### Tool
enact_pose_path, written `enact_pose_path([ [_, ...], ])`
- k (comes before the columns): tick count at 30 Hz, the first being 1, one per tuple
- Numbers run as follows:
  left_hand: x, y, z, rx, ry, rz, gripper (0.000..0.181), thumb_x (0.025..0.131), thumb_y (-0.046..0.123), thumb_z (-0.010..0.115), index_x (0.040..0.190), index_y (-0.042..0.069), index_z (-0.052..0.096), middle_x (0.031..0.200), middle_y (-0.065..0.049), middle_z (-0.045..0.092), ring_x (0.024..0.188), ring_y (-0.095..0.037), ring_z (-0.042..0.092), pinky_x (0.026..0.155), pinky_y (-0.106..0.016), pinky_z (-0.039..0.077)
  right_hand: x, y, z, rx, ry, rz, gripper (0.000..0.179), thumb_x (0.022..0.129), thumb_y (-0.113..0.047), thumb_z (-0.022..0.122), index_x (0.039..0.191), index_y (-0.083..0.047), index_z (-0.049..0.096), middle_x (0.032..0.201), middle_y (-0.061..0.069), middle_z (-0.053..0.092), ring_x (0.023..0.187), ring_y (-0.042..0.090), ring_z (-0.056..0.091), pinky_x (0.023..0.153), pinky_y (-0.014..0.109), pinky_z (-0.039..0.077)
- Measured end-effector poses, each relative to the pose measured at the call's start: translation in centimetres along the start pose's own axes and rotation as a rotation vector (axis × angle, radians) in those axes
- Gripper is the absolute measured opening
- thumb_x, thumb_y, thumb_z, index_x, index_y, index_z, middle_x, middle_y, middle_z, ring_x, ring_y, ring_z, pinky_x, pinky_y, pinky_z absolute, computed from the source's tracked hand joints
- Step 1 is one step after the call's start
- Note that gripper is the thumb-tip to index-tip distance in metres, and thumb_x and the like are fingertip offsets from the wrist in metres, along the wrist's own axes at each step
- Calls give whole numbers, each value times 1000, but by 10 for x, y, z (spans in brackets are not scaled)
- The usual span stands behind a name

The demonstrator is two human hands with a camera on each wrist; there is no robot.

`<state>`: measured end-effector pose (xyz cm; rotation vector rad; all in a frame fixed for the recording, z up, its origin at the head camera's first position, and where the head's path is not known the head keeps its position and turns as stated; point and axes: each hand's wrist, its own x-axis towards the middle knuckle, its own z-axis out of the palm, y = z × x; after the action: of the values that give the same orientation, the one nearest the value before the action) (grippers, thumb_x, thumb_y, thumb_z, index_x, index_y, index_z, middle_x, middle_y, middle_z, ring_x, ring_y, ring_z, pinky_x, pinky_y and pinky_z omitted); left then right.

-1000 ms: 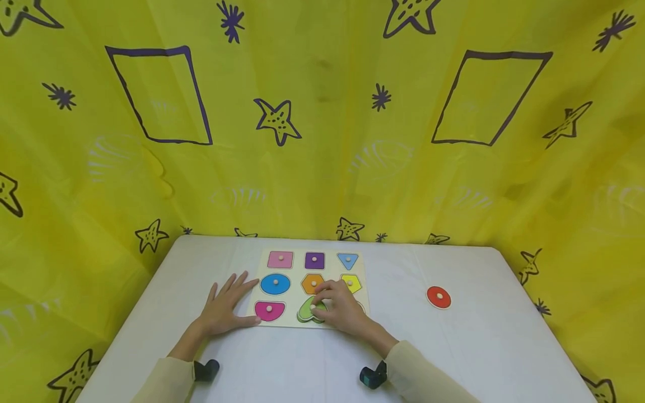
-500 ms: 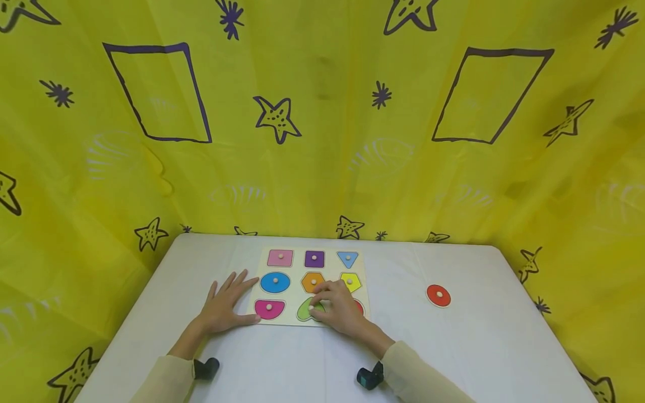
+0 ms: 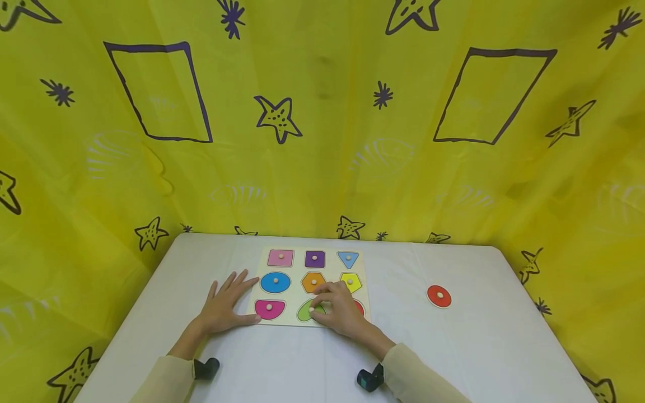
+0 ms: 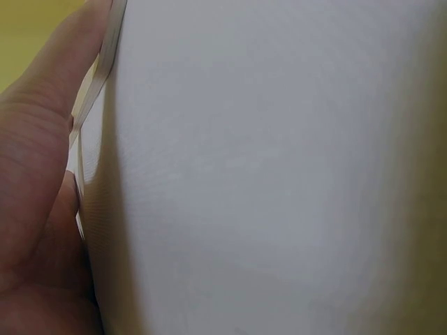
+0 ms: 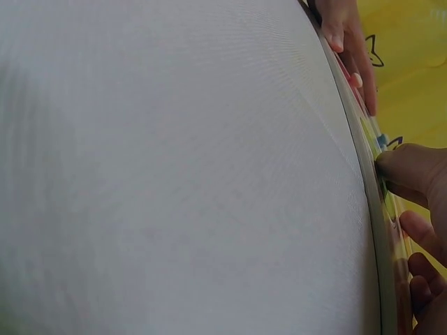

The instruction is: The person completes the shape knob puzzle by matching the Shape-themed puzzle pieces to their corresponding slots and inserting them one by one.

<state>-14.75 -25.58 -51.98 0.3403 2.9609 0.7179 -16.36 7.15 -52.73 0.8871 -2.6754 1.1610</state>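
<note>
A pale wooden peg puzzle board [image 3: 292, 321] lies on the white table. My right hand [image 3: 342, 311] is over its lower right part, thumb and finger pinching the white knob of a rounded green puzzle piece [image 3: 304, 310]. That piece lies level with the board, its right part hidden by the hand. My left hand [image 3: 225, 307] has its fingers spread, with fingertips and thumb at the board's left edge. Beside the thumb is a magenta half-round piece [image 3: 263, 311], and above it a blue oval piece [image 3: 269, 286]. In the right wrist view the right thumb [image 5: 408, 166] presses down at the green piece.
Other knobbed pieces sit in the board, among them an orange hexagon [image 3: 307, 284] and a purple square [image 3: 310, 263]. A red round piece [image 3: 437, 301] lies on the table [image 3: 484, 347] to the right. Yellow patterned cloth [image 3: 322, 168] surrounds the table.
The green piece, raised and tilted above the board a second ago, has come down level with it. My right hand has shifted slightly; my left hand has stayed put.
</note>
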Motion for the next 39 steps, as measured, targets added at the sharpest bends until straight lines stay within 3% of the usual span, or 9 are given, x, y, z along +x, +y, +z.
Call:
enact_pose_path([
  [17,0,-1,1,4,2,2,97,75,60,82,156,22,45,166,-19,28,153,-48,12,115,-76,-4,0,0,0,24,-23,44,6,84,-18,84,87,-20,79,119,-1,67,110,21,47,95,45,41],
  [24,1,-2,1,0,4,5,97,75,61,82,157,23,45,167,-18,28,154,-47,12,116,-76,-5,1,2,-3,24,-47,15,5,86,-19,83,88,-20,79,118,0,67,109,21,46,92,44,41],
  [27,0,-1,1,1,0,1,97,75,61,82,157,23,45,167,-18,28,154,-47,12,116,-75,-5,3,3,-7,33,-101,28,8,88,-23,83,95,-21,79,118,-4,66,110,19,46,93,42,43],
  [31,-1,0,0,-4,-11,-4,98,75,62,82,156,23,45,167,-19,28,153,-48,12,116,-75,-5,6,4,-17,34,-160,25,23,88,-24,83,109,-18,77,118,-7,66,117,19,51,110,49,38],
  [34,-1,2,-1,-7,-12,-3,98,75,62,82,156,23,45,167,-19,28,153,-48,12,116,-75,-5,7,4,-26,29,-159,9,33,88,-24,83,118,-15,74,120,-4,67,120,20,53,114,51,36],
  [39,-1,3,-2,-6,-9,-1,98,75,62,82,157,23,45,167,-19,28,153,-48,12,116,-75,-5,5,11,-42,28,-118,-20,40,89,-23,83,126,-15,71,124,-2,69,116,22,53,96,43,47],
])
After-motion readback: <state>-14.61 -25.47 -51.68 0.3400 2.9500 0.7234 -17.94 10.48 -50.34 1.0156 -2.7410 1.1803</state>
